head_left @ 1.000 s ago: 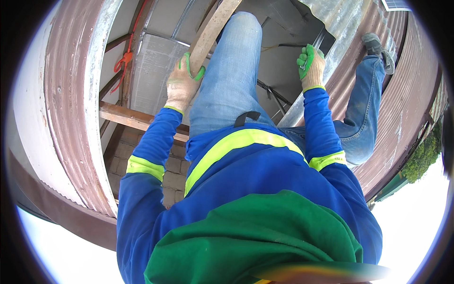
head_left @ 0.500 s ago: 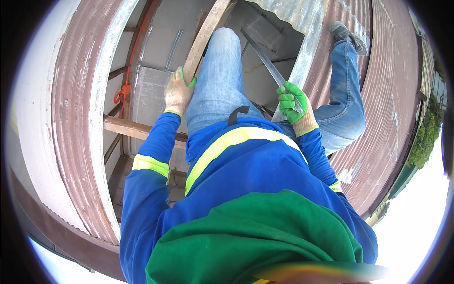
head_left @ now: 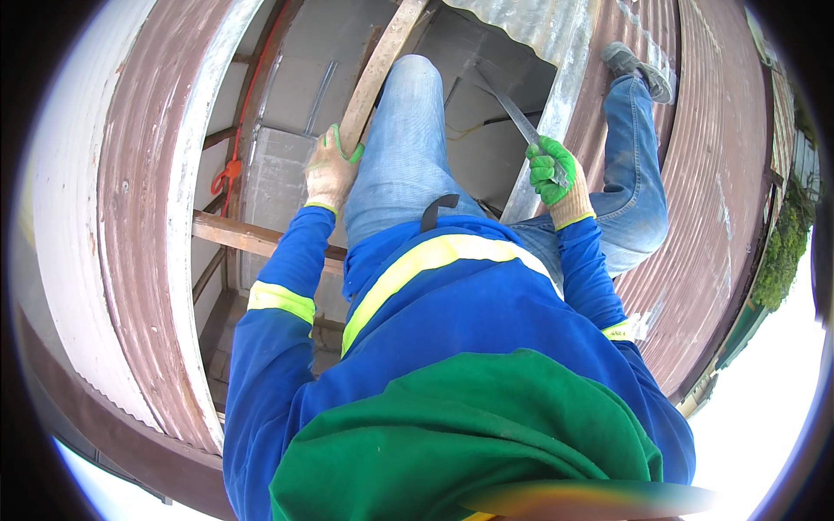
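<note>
My left hand (head_left: 332,172), in a pale glove with green fingertips, grips a wooden beam (head_left: 380,76) beside my bent left knee. Its thumb lies on the knee side and its fingers on the other. My right hand (head_left: 556,178), in a matching glove, is closed round the near end of a long, narrow metal bar (head_left: 511,108). The bar slants away to the far left, over the roof opening. Its exact kind I cannot make out.
Reddish-brown corrugated roof sheets (head_left: 695,174) lie on both sides of the opening, edged by pale metal strips (head_left: 556,113). A wooden crosspiece (head_left: 234,233) spans the left part. An orange cord with a hook-like piece (head_left: 228,174) hangs there. My right leg (head_left: 638,165) rests on the right sheet.
My right hand has shifted slightly to the right and toward me, and the metal bar has moved right with it. My left hand stays on the beam.
</note>
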Tool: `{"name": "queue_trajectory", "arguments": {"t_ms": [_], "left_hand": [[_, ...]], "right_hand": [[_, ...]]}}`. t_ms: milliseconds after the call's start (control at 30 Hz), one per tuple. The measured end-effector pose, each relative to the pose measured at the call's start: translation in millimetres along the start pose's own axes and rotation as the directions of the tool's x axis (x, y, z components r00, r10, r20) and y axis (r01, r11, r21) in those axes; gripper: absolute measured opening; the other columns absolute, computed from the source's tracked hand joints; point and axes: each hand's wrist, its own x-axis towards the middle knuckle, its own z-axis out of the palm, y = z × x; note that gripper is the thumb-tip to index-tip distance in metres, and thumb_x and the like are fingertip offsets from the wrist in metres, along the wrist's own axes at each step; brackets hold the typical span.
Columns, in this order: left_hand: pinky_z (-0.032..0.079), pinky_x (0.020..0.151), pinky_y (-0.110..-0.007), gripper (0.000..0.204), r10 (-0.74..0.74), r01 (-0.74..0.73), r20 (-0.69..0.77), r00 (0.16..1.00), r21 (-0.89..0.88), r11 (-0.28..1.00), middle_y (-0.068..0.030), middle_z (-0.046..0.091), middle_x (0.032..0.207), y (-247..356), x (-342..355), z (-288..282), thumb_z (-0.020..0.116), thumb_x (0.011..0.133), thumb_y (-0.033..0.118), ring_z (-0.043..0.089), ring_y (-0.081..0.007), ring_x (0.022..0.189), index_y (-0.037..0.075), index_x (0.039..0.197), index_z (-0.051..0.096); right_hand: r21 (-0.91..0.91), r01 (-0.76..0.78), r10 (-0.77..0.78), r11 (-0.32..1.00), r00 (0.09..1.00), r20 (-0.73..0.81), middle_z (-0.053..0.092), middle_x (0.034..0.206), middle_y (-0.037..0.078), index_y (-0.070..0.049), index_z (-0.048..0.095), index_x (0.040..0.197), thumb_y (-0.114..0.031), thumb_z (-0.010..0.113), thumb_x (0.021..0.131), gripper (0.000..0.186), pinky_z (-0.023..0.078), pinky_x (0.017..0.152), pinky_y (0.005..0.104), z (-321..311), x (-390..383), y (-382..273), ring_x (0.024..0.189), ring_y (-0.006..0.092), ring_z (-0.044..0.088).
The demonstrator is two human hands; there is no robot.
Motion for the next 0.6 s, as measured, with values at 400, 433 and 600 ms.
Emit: {"name": "queue_trajectory", "arguments": {"t_ms": [400,433,600], "left_hand": [[0.056,0.102,-0.050,0.077,0.067,-0.066,-0.068,0.995,0.018,0.998,-0.0202,0.059,0.142,-7,5,12,0.072,0.095,0.048,0.064,-0.0401,0.125,0.005,0.153,0.047],[0.056,0.102,-0.050,0.076,0.075,-0.073,-0.080,0.994,0.022,0.997,-0.0204,0.059,0.143,-7,4,11,0.072,0.095,0.048,0.064,-0.0402,0.125,0.005,0.153,0.047],[0.056,0.102,-0.050,0.076,0.063,-0.063,-0.067,0.996,0.008,0.998,-0.0207,0.059,0.143,-5,4,9,0.073,0.094,0.047,0.064,-0.0411,0.125,0.006,0.153,0.047]], "right_hand": [[0.067,-0.010,0.008,0.998,0.999,0.033,0.063,0.093,0.014,0.002,0.054,0.111,-0.011,0.060,0.106,0.015,0.048,0.044,0.0224,5,-15,26,0.058,0.0099,0.056],[0.095,-0.017,0.012,0.995,0.999,0.047,0.064,0.094,0.015,0.003,0.055,0.110,-0.010,0.061,0.105,0.015,0.050,0.046,0.0227,11,-7,28,0.059,0.0105,0.057],[-0.189,0.129,-0.136,0.973,0.990,-0.024,0.064,0.094,0.012,-0.001,0.059,0.107,-0.009,0.062,0.103,0.010,0.048,0.046,0.0216,56,16,52,0.060,0.0092,0.057]]}}
